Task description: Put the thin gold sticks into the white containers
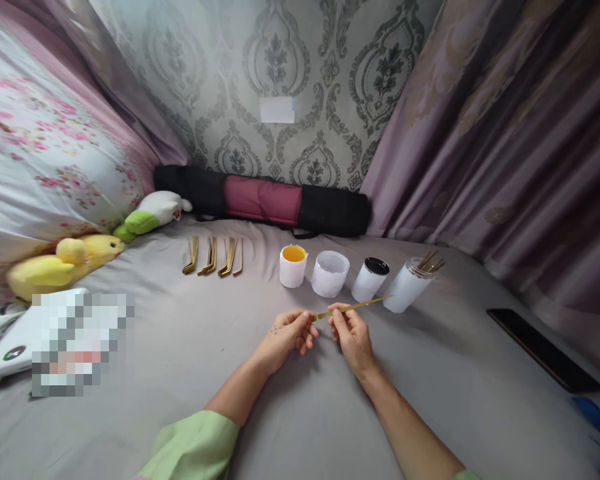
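Both my hands hold one thin gold metal straw [363,306] above a grey bedsheet [180,347]. My left hand [287,335] pinches its near end with curled fingers. My right hand [351,335] grips it a little further along, fingers closed round it. The straw's far tip points right toward a white cup [405,287] that holds several gold straws. To its left stand a white cup with a black inside [371,279], a wide white cup [330,273] and a white cup with a yellow inside [293,266].
Several bent gold straws [213,257] lie in a row at the back left. Plush toys [60,263] rest by a floral pillow. A black and maroon roll bag [263,197] lies along the wall. A dark phone [545,349] lies at right.
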{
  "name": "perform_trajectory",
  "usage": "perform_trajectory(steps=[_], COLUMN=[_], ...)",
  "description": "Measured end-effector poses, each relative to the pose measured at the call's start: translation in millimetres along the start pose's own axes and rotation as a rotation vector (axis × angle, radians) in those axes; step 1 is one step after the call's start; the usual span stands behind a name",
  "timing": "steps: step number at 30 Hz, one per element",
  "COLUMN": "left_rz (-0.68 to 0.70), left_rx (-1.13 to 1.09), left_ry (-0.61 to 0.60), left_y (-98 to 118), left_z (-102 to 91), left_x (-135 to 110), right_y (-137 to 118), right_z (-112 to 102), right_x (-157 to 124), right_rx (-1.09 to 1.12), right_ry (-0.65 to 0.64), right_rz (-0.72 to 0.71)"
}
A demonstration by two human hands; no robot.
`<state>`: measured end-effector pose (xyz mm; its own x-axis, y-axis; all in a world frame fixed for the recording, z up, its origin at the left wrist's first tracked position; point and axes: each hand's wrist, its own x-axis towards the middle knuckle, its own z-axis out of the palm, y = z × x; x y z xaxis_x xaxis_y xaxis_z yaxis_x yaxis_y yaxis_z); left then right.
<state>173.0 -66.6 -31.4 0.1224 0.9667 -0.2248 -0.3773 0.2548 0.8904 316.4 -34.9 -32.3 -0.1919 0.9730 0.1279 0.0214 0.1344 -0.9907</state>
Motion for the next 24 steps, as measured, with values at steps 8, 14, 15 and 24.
perform_trajectory(steps=[8, 14, 15, 24], left_rz=[-0.072, -0.088, -0.093, -0.148], left_rx=[-0.101, -0.082, -0.079, -0.068], left_ry=[-0.077, -0.095, -0.094, -0.059], left_y=[-0.2, -3.4, -3.8, 4.7], left_z=[-2.8, -4.7, -4.8, 1.4], left_x=[-1.0, -0.2, -0.1, -4.4], right_y=[1.2, 3.9, 4.4, 5.9], right_z=[0.2, -1.2, -1.5, -2.4], right_x=[0.1, 0.2, 0.1, -0.3], right_rx=[-0.037, -0.049, -0.053, -0.052], right_ry=[-0.003, 0.015, 0.019, 0.034], right_rz=[-0.021, -0.020, -0.021, -0.013])
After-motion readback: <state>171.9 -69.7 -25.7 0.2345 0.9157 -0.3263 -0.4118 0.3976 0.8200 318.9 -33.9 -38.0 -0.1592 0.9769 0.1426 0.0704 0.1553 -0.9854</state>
